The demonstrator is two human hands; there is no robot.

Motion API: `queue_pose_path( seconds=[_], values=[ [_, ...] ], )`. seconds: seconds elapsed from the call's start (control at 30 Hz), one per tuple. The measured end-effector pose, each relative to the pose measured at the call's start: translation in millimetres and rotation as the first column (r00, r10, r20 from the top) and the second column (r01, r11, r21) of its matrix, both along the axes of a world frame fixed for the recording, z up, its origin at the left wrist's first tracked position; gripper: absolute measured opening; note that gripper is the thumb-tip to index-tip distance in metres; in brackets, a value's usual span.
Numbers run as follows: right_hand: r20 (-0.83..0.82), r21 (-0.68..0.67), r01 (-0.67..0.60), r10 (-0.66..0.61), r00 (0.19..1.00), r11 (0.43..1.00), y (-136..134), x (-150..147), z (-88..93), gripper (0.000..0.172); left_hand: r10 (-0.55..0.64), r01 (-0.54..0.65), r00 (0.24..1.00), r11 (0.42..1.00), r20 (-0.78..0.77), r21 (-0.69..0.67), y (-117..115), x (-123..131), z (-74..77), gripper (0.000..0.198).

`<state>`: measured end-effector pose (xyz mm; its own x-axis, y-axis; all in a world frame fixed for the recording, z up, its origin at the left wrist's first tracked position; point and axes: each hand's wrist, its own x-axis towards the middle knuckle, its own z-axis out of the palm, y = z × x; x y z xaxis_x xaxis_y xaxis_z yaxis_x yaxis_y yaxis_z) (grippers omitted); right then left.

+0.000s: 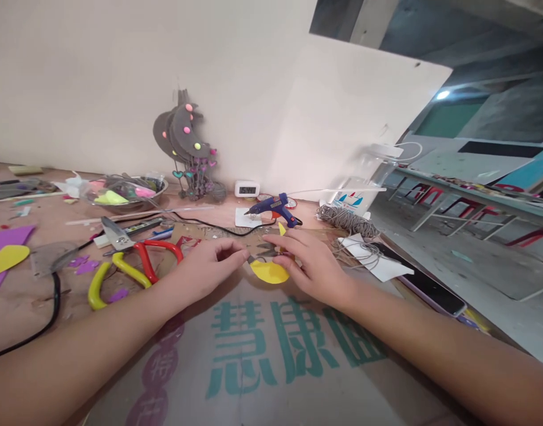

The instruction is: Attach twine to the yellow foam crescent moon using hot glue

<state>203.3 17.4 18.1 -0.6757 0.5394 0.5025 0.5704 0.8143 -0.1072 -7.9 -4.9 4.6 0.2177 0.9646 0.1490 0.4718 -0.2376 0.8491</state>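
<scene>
My left hand and my right hand meet over a sheet of cardboard with green print. Between them lies a yellow foam cut-out, rounded at its lower edge. The fingers of my right hand rest on its right side and pinch a small dark piece above it. My left hand's thumb and forefinger are pinched together at the left end of that dark piece. What the dark piece is stays unclear.
Behind the hands lie a blue glue gun, a coil of twine, red-handled snips, yellow-handled pliers and a bowl of foam scraps. A phone lies at the right edge. Purple and yellow foam shapes lie at the left.
</scene>
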Motion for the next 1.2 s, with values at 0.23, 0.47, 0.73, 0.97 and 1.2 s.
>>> queue_pose_path(
  seconds=[0.23,0.47,0.73,0.97,1.2],
  values=[
    [0.032,0.068,-0.011,0.009,0.999,0.998,4.5,1.6,-7.7,0.029,0.012,-0.011,0.999,1.0,-0.038,0.007,-3.1,2.1,3.9,0.025],
    [0.054,0.082,-0.02,0.016,0.998,0.996,7.2,2.3,-10.6,0.029,0.007,-0.007,0.999,1.0,-0.036,0.003,-2.5,1.2,2.8,0.025],
    [0.062,0.118,-0.041,0.033,0.998,0.992,7.6,1.7,-11.3,0.028,-0.018,0.021,0.998,0.999,-0.06,0.043,-4.3,1.2,6.0,0.025],
    [0.076,0.139,-0.058,0.048,0.996,0.989,7.0,0.4,-9.9,0.027,-0.015,0.019,0.997,0.999,-0.073,0.05,-4.2,2.1,5.5,0.023],
    [0.091,0.13,-0.053,0.041,0.995,0.99,7.9,1.5,-12.2,0.027,-0.013,0.017,0.997,0.999,-0.078,0.041,-4.1,1.6,5.0,0.023]
  ],
)
